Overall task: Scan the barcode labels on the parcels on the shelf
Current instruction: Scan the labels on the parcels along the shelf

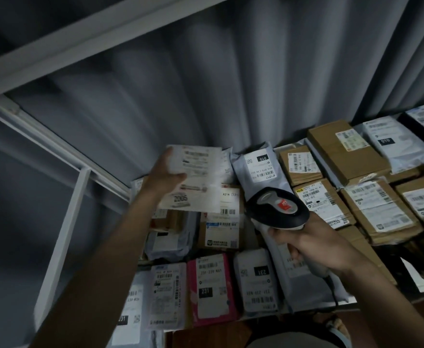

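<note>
Lifting white parcel (193,177) off shelf (63,237), left hand (164,175) fingers pinching edge, label facing scanner (277,209); right hand (313,244) fingers wrapping handle, aiming.

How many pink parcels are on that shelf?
1. The pink parcel lies in the front row, below the left hand. Others may be hidden under the pile.

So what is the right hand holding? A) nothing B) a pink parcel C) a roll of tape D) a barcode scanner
D: the right hand grips the handle of the grey and black barcode scanner, its head pointing toward the parcels, while the left hand holds up a white labelled parcel.
</note>
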